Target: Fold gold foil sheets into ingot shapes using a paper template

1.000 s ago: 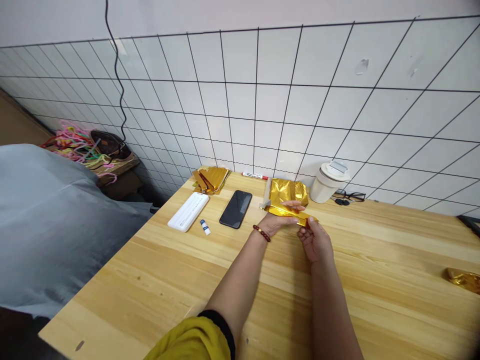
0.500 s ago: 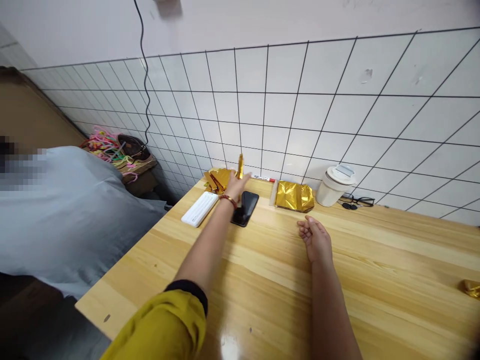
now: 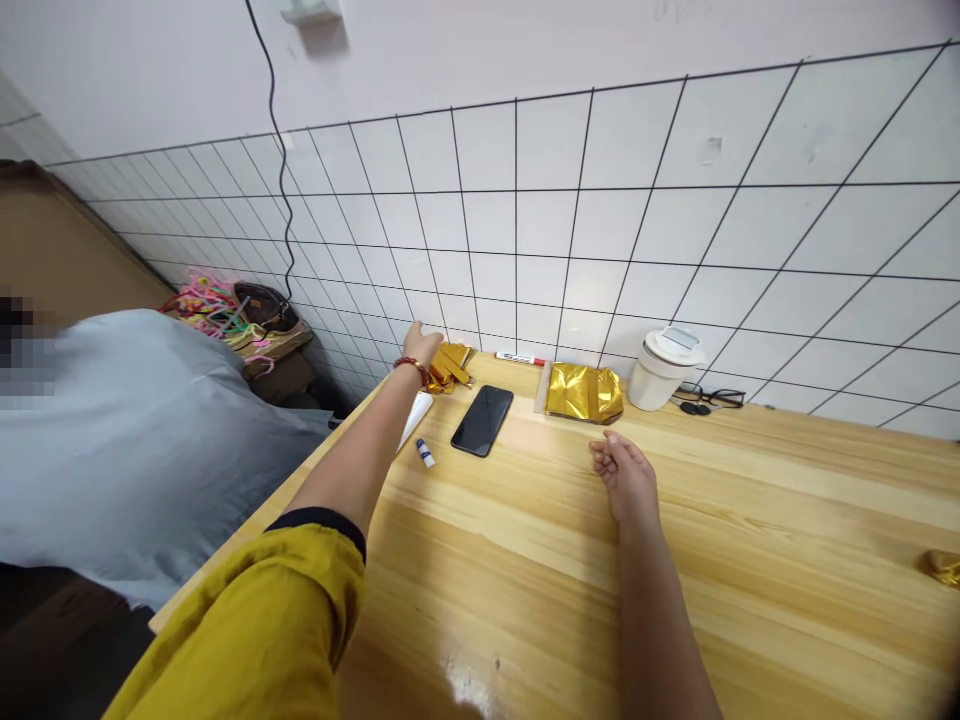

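My left hand reaches to the far left part of the table, beside a pile of gold foil strips. Its fingers are apart, and I see nothing held in them. Under my left forearm lies a white, partly hidden flat object. A small white and blue tube is to the right of that arm, near a black phone. My right hand rests over the table with curled fingers and nothing visible in them. Just beyond it lies a gold foil packet.
Along the wall are a red-and-white marker, a white lidded cup and black glasses. More gold foil lies at the right. A person in grey sits left, near colourful strips and a brown bag.
My left hand has moved left, and the gold strip it held upright no longer shows in it. The small tube and whole phone have come into sight. My right hand has hardly moved.
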{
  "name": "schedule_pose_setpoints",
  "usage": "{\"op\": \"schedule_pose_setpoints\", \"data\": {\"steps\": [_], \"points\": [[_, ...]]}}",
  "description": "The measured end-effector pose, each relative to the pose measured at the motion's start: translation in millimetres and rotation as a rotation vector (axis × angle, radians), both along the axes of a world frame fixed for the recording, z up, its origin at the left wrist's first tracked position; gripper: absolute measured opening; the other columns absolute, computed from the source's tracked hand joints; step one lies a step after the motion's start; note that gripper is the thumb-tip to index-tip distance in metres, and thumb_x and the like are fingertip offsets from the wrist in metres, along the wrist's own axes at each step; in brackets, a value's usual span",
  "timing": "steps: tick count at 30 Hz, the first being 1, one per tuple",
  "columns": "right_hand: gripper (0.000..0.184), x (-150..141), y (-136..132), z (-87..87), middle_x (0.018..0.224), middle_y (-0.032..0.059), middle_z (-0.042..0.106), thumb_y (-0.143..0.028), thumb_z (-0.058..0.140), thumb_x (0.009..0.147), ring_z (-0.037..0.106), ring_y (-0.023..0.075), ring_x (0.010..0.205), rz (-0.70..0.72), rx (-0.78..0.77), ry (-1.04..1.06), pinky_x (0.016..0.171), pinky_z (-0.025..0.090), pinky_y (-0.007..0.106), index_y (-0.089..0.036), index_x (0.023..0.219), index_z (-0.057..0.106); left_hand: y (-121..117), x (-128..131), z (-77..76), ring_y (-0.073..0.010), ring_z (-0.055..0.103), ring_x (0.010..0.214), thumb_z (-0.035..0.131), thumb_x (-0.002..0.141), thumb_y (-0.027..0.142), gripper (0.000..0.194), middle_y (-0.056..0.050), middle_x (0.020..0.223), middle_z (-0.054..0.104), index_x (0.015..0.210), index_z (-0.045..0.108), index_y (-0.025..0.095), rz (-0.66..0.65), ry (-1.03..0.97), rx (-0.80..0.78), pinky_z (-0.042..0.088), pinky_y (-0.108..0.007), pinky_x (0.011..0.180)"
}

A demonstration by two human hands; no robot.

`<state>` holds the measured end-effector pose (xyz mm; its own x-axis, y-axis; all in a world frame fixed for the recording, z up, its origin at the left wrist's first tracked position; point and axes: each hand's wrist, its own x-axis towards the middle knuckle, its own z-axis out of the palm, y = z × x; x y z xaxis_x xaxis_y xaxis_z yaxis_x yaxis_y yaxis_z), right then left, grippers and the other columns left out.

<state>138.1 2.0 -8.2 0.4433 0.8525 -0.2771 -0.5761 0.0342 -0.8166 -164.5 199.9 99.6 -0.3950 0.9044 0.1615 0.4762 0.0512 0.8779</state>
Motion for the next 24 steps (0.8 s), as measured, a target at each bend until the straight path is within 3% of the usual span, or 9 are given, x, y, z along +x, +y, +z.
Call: {"op": "schedule_pose_setpoints", "data": {"steps": [2, 6, 8, 10, 15, 18, 24], "points": [[0.042, 0, 1, -0.1, 0.067, 0.0028, 0.074, -0.034, 0.085, 0.055, 0.059, 0.0071, 0.053, -0.044, 0.004, 0.001, 0.050, 0.048, 0.016, -0.016, 0.089, 0.069, -11, 31, -10.0, -0.0288, 0.051, 0.130, 0.060, 0.076, 0.016, 0.060, -0.017, 0.141, 0.054, 0.135, 0.052, 0.011, -0.092, 0.054, 0.102, 0.042, -0.042, 0.108], [0.033, 5, 1, -0.6, 0.061, -0.0013, 0.069, -0.030, 0.080, 0.056, 0.051, 0.0049, 0.047, -0.282, 0.060, -0.016, 0.045, 0.042, 0.015, -0.016, 0.083, 0.069, -53, 109, -39.7, -0.0235, 0.058, 0.121, 0.055, 0.082, 0.024, 0.047, -0.012, 0.131, 0.063, 0.128, 0.060, 0.016, -0.719, 0.289, 0.235, 0.046, -0.039, 0.106], [0.029, 9, 1, -0.8, 0.058, -0.0032, 0.066, -0.028, 0.078, 0.056, 0.049, 0.0049, 0.046, -0.379, 0.083, -0.002, 0.044, 0.040, 0.015, -0.017, 0.080, 0.067, -72, 142, -53.6, -0.0252, 0.056, 0.124, 0.059, 0.079, 0.025, 0.051, -0.013, 0.134, 0.061, 0.129, 0.059, 0.016, -0.936, 0.522, 0.274, 0.045, -0.038, 0.108], [0.028, 12, 1, -1.2, 0.058, -0.0036, 0.065, -0.027, 0.077, 0.056, 0.049, 0.0052, 0.047, -0.415, 0.091, 0.029, 0.044, 0.040, 0.016, -0.018, 0.079, 0.066, -85, 165, -64.1, -0.0279, 0.055, 0.123, 0.059, 0.075, 0.020, 0.054, -0.016, 0.130, 0.061, 0.129, 0.057, 0.013, -1.045, 0.787, 0.299, 0.044, -0.040, 0.107], [0.027, 15, 2, -4.4, 0.061, -0.0026, 0.064, -0.028, 0.077, 0.057, 0.052, 0.0064, 0.051, -0.392, 0.096, 0.039, 0.044, 0.041, 0.017, -0.019, 0.080, 0.066, -86, 184, -77.5, -0.0303, 0.054, 0.120, 0.052, 0.082, 0.011, 0.041, -0.023, 0.121, 0.061, 0.122, 0.058, 0.003, -0.985, 1.122, 0.159, 0.044, -0.040, 0.102], [0.027, 17, 3, -6.8, 0.062, -0.0027, 0.064, -0.029, 0.077, 0.057, 0.053, 0.0072, 0.052, -0.367, 0.092, 0.055, 0.044, 0.043, 0.017, -0.020, 0.080, 0.065, -83, 183, -81.2, -0.0274, 0.058, 0.114, 0.044, 0.085, 0.003, 0.036, -0.022, 0.118, 0.062, 0.118, 0.060, 0.004, -0.968, 1.182, 0.081, 0.047, -0.037, 0.094], [0.027, 19, 3, -4.3, 0.061, -0.0015, 0.065, -0.023, 0.076, 0.057, 0.053, 0.0051, 0.053, -0.339, 0.084, 0.152, 0.049, 0.044, 0.014, -0.017, 0.081, 0.066, -85, 175, -81.1, -0.0284, 0.061, 0.104, 0.037, 0.090, 0.005, 0.034, -0.021, 0.108, 0.065, 0.111, 0.064, 0.004, -0.959, 1.219, 0.112, 0.048, -0.039, 0.085]]}}
